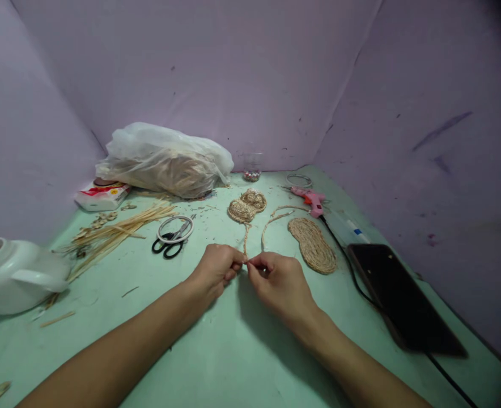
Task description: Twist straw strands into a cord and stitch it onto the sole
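My left hand (217, 267) and my right hand (278, 281) meet at the middle of the green table (233, 351), both pinching the near end of a braided straw cord (246, 241). The cord runs away from my fingers to a coiled heart-shaped straw piece (246, 206). A second cord strand (271, 221) curves off to the right of it. An oval coiled straw mat (312, 245) lies flat just beyond my right hand.
Black-handled scissors (170, 239) with a white ring, loose straw stalks (114, 232), a plastic bag of straw (165, 161), a white pot (16, 275), a pink glue gun (310, 198) with its cable, a dark tablet (399, 294), a small glass jar (253, 167).
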`<state>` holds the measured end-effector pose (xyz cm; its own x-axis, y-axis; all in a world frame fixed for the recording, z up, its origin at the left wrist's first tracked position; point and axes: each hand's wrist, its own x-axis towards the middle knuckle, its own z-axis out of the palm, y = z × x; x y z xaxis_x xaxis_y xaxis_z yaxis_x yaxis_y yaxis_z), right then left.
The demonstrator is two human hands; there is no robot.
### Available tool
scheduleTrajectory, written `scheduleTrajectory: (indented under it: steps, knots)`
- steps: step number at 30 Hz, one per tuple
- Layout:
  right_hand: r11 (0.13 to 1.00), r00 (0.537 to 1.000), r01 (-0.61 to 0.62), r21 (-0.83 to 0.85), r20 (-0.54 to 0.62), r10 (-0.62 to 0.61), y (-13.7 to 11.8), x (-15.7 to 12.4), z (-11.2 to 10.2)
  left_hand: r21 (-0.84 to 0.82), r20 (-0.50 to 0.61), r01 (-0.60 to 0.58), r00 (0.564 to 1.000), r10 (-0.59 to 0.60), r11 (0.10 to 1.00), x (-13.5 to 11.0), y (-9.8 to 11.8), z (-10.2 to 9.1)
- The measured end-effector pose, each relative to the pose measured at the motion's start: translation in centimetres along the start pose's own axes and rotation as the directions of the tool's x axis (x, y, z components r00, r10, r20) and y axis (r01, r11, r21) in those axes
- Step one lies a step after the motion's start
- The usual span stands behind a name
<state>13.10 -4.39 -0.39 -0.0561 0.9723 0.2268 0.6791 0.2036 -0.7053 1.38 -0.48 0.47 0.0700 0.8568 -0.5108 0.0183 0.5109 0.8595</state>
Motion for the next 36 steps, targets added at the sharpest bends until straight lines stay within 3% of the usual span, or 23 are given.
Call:
scheduleTrajectory:
  steps: [3, 6, 10, 13, 15, 16, 18, 19, 21, 23, 27, 32, 34, 36]
  knots:
    - [0.973, 0.985, 0.168, -0.157, -0.016, -0.173, 0.2, -0.3, 0.5, -0.048, 0.007, 0.071, 0.997, -0.071, 0.996, 0.2, 0.2, -0.2]
    - [0.94, 0.971, 0.234, -0.247, 0.015, -0.238, 0.4, -0.4, 0.9, -0.079, 0.002, 0.097, 0.995, -0.097, 0.992, 0.2, 0.2, -0.1]
    - [0.959, 0.967, 0.251, -0.133, 0.083, -0.241, 0.0, -0.5, 0.8, -0.077, -0.013, 0.053, 0.998, -0.054, 0.996, 0.0, -0.1, 0.2]
    - [0.99, 0.983, 0.12, 0.071, 0.131, -0.129, -0.4, -0.1, -0.3, -0.039, -0.01, -0.01, 1.0, 0.009, 0.999, -0.1, -0.2, 0.1]
    - [0.969, 0.992, -0.119, 0.215, 0.057, 0.11, -0.3, 0.7, -1.2, 0.008, 0.023, -0.059, 0.998, 0.058, 0.998, -0.3, 0.0, 0.0]
    - [0.919, 0.968, -0.244, 0.309, 0.019, 0.251, 0.0, 1.2, -1.7, 0.034, 0.05, -0.083, 0.995, 0.082, 0.996, -0.5, 0.1, 0.0]
    - [0.672, 0.86, -0.482, 0.562, 0.159, 0.484, 0.6, 2.1, -2.4, 0.1, 0.115, -0.126, 0.987, 0.115, 0.987, -1.0, 0.3, 0.1]
    - [0.511, 0.808, -0.562, 0.65, 0.299, 0.508, 1.0, 2.5, -2.6, 0.136, 0.145, -0.143, 0.982, 0.123, 0.98, -1.2, 0.4, 0.2]
    - [0.252, 0.754, -0.62, 0.743, 0.474, 0.455, 1.7, 3.0, -2.9, 0.199, 0.195, -0.16, 0.973, 0.121, 0.967, -1.8, 0.4, 0.5]
    - [0.13, 0.754, -0.599, 0.79, 0.501, 0.424, 2.2, 3.2, -2.9, 0.253, 0.262, -0.188, 0.958, 0.12, 0.949, -2.1, 0.4, 0.6]
    - [0.153, 0.793, -0.491, 0.858, 0.367, 0.485, 2.2, 3.3, -2.8, 0.297, 0.449, -0.27, 0.886, 0.116, 0.916, -2.1, 0.1, 0.2]
    - [0.197, 0.802, -0.428, 0.882, 0.27, 0.533, 1.6, 3.0, -1.6, 0.265, 0.706, -0.403, 0.7, 0.108, 0.876, -2.0, 0.0, -0.4]
    - [0.199, 0.794, -0.421, 0.885, 0.254, 0.552, 1.4, 2.8, -0.9, 0.265, 0.73, -0.447, 0.672, 0.125, 0.855, -2.2, -0.2, -0.3]
    - [0.197, 0.785, -0.415, 0.888, 0.241, 0.57, 1.4, 2.6, -0.3, 0.285, 0.719, -0.479, 0.68, 0.145, 0.83, -2.5, -0.5, -0.1]
